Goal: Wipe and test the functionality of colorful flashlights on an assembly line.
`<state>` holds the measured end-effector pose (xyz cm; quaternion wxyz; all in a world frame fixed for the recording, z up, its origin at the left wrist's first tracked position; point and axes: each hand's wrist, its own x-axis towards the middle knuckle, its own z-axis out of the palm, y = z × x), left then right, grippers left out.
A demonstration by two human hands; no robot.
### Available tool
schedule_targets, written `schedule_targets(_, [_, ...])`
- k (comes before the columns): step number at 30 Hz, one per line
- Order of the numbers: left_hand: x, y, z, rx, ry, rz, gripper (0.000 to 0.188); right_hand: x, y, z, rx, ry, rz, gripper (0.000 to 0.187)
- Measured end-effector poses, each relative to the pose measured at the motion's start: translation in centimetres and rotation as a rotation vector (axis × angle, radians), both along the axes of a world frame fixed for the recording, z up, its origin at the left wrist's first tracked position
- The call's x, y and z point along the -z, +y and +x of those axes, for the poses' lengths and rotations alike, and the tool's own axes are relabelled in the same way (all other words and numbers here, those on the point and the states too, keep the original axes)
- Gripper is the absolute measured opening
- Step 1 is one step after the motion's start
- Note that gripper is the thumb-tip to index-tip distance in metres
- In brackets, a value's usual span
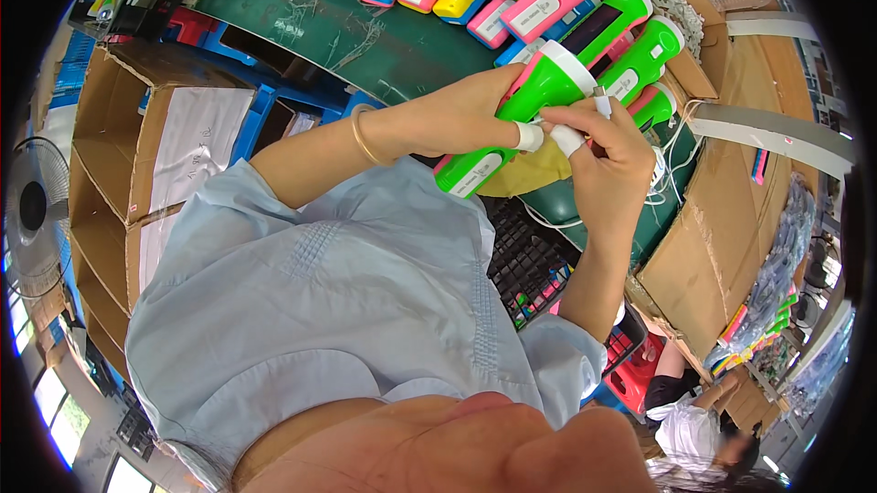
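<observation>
Single view, wide fisheye, head-worn, left lens of a pair. Looks steeply down past the wearer's own face (438,447), closest to the lens, at six o'clock. Wearer's pale-blue cloth shirt (320,283) next, near, spreading from centre toward eight. Bare left hand (457,118) at one o'clock, bare right hand (614,150) at two; both near. Dark-green flat workbench (265,13) beyond, eleven to one. Coverage reaches well past the bench: round grey wire-cage fan (34,208) at nine, person in white top (690,434) between four and five, both farther off. Straight edges bow toward the black rim.
</observation>
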<state>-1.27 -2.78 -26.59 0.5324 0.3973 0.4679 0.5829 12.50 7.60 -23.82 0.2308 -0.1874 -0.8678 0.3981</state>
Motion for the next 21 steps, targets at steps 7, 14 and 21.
schedule_targets(7, [2.9, 0.1, 0.5, -0.035, 0.166, -0.017, 0.05, 1.4, 0.1, -0.7, 0.265, -0.065, -0.016, 0.031])
schedule_targets(14, [1.1, 1.8, 0.0, -0.069, -0.511, -0.131, 0.031, 5.6, -0.5, 2.3, 0.384, 0.235, -0.713, 0.02])
schedule_targets(21, [0.3, 3.1, -0.8, -0.008, -0.695, -0.258, 0.029, 9.2, -3.8, 4.5, 0.422, 0.228, -0.576, 0.012])
